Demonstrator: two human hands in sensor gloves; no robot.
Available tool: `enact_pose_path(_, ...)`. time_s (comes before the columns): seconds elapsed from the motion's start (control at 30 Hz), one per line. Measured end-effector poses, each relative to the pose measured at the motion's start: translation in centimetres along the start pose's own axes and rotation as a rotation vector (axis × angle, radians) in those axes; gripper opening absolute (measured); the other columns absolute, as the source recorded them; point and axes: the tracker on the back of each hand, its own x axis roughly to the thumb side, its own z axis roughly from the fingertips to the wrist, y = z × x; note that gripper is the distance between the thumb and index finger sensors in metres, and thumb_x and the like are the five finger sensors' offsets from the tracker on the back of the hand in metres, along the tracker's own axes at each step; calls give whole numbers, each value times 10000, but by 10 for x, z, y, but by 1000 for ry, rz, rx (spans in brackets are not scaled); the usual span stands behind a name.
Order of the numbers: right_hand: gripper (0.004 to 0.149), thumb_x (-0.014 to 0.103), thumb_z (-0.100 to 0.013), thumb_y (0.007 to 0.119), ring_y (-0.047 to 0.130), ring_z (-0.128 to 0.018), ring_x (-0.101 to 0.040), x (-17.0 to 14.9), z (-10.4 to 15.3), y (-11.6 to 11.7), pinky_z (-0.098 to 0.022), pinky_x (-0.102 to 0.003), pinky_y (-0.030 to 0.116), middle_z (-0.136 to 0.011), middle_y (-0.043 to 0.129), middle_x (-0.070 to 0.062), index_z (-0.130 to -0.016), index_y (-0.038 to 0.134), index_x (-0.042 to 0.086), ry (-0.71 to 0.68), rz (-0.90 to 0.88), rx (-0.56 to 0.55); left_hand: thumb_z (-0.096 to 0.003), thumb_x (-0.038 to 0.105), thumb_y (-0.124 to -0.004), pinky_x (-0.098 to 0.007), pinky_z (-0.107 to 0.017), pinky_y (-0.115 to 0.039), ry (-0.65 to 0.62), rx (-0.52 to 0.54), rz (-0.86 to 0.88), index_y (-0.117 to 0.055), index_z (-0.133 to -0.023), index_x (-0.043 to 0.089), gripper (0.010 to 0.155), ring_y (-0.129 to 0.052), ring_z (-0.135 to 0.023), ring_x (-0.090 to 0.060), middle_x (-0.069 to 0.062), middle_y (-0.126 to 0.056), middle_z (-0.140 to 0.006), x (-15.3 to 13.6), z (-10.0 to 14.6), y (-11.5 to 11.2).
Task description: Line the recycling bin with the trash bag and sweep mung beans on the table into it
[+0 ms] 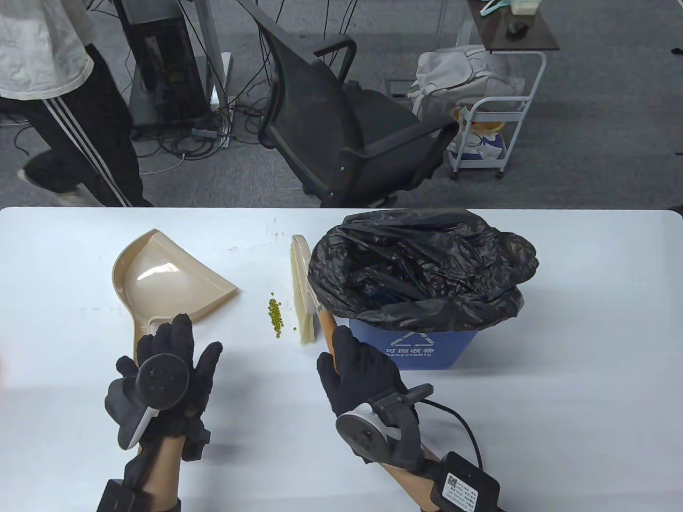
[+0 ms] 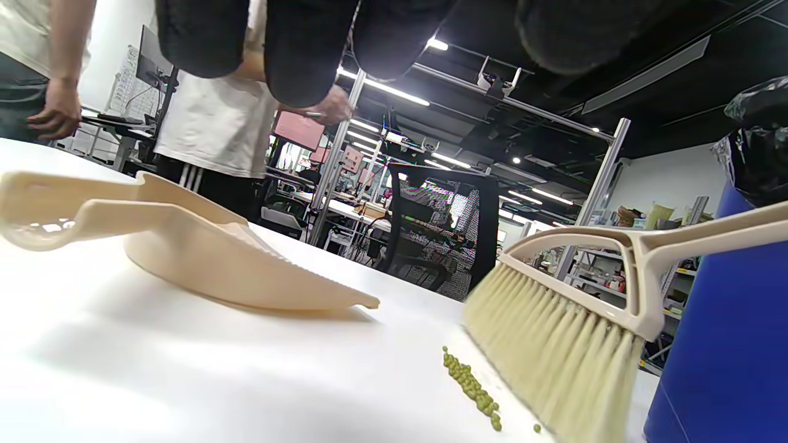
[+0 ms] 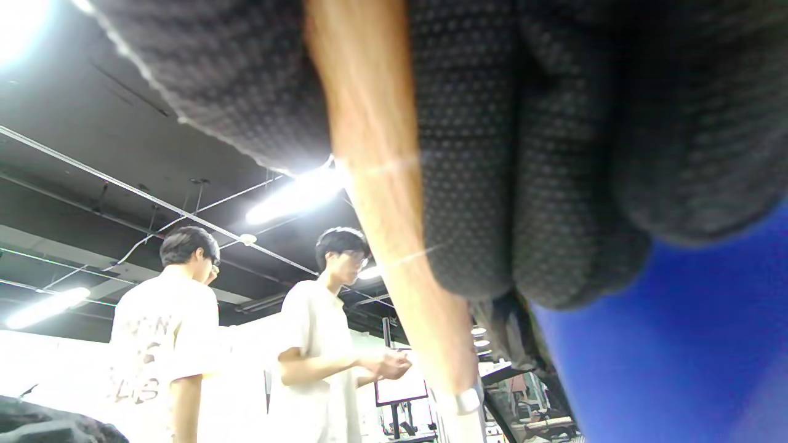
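A white bench (image 1: 480, 426) is seen carrying a beige dustpan (image 1: 171, 277) at left, a small line of mung beans (image 1: 275, 317) at centre, brush bristles (image 1: 304, 314) set down just beside them, and a blue recycling bin (image 1: 427, 346) lined with black bag (image 1: 421, 266) at right.

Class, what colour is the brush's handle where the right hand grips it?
Orange: the brush handle shows best in the right wrist view, with the fingers curled round it.

Dustpan (image 1: 160, 277) handle end hidden under left hand (image 1: 171, 362).
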Motion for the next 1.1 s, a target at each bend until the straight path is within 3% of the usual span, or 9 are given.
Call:
enact_pose_path(0.27, 560, 357, -480, 851, 1121, -410, -435, 11, -8, 13, -286, -528, 950, -525, 1078, -272, -814, 904, -90, -24, -9, -3, -516, 575, -681, -894, -637, -303, 5, -4, -10, -568, -1175, 66, 840, -542, -1021, -707, -307, -640, -1154, 1, 0, -1)
enact_pose_path(0.67, 558, 353, -474, 857, 1118, -407, -440, -14, 10, -22, -284, -533, 946, -520, 1080, -276, -810, 912, -89, -56, 24, -19, -518, 562, -693, -833, -692, -440, -5, 40, -28, -605, -1157, 64, 815, -599, -1012, -678, -293, -677, -1134, 3, -1, -1)
enact_pose_path(0.9, 552, 351, -472, 860, 1118, -401, -442, -16, 18, -24, -281, -535, 943, -515, 1081, -278, -806, 917, -85, -74, 28, -14, -514, 537, -744, -799, -696, -518, -18, 79, -82, -649, -1134, 67, 784, -664, -995, -654, -280, -718, -1113, 11, -1, -2)
enact_pose_path(1.1, 550, 349, -471, 862, 1116, -403, -444, -12, 19, -25, -280, -537, 941, -517, 1080, -280, -807, 918, -84, -83, 18, -2, -512, 527, -771, -800, -689, -536, 28, 48, -128, -635, -1141, 65, 792, -661, -997, -658, -291, -700, -1121, 5, -9, 2)
